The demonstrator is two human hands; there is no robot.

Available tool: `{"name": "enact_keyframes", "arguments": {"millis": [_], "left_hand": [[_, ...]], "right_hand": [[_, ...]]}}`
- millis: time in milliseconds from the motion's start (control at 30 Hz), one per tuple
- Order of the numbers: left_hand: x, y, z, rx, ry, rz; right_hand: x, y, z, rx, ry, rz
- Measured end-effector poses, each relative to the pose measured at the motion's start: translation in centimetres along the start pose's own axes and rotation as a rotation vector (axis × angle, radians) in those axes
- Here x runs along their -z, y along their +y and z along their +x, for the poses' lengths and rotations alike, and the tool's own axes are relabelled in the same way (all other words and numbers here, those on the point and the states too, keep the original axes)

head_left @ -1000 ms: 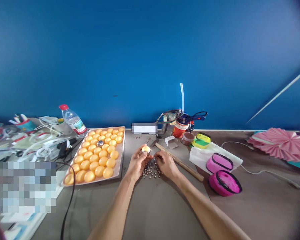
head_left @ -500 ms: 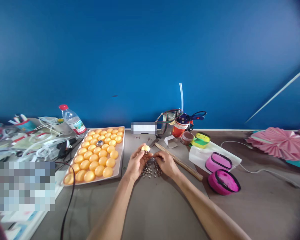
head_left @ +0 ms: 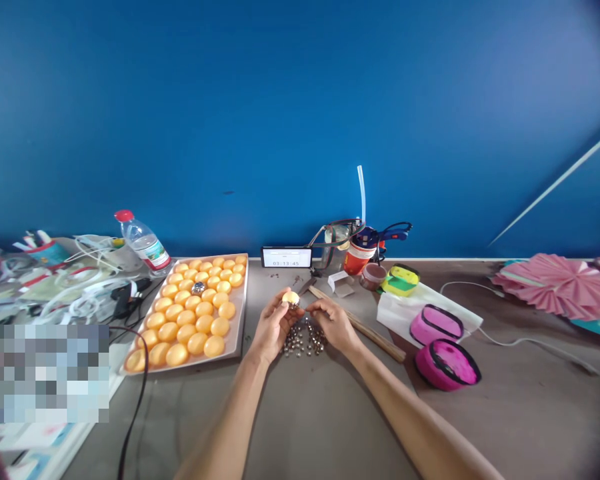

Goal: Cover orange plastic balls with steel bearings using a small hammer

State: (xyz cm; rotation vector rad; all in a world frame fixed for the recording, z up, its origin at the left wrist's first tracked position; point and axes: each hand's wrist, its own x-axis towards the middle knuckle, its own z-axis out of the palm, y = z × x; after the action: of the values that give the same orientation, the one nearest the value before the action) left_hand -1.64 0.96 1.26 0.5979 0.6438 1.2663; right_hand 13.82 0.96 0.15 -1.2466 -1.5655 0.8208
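Observation:
My left hand (head_left: pixel 273 325) is closed around a small yellow ball (head_left: pixel 291 297), holding it up just above the brown table. My right hand (head_left: pixel 331 322) is pinched next to the ball, fingertips almost touching it; what it pinches is too small to name. Between and below both hands lies a pile of several small silver beads (head_left: pixel 304 339). To the left stands a pale tray (head_left: pixel 242 313) filled with several yellow-orange balls, one of them (head_left: pixel 198 288) covered in silver beads.
A wooden stick (head_left: pixel 365 327) lies right of my hands. Two pink cases (head_left: pixel 447 364), a white bag (head_left: pixel 403 311), a red can (head_left: pixel 359 257) with tools, a phone (head_left: pixel 286 257), a water bottle (head_left: pixel 143 241), cables (head_left: pixel 130 373) and pink paper fans (head_left: pixel 560 283) surround the spot.
My right hand has lifted from the bead pile and come up to the ball in my left hand. The left hand has barely moved.

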Motion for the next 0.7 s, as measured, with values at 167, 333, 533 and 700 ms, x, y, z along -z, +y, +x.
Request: {"name": "enact_keyframes", "arguments": {"millis": [167,333,533,700], "left_hand": [[-0.23,0.28,-0.17,0.011,-0.006,0.006],[-0.30,0.20,-0.22,0.020,-0.013,0.012],[-0.15,0.00,-0.20,0.017,-0.045,0.022],[-0.21,-0.32,-0.28,0.011,-0.066,0.057]], "right_hand": [[0.23,-0.24,0.00,-0.045,0.022,0.056],[0.16,-0.31,-0.07,-0.075,0.007,0.220],[0.03,-0.23,0.04,-0.164,-0.011,0.547],[-0.21,-0.47,-0.02,-0.173,-0.007,0.562]]}}
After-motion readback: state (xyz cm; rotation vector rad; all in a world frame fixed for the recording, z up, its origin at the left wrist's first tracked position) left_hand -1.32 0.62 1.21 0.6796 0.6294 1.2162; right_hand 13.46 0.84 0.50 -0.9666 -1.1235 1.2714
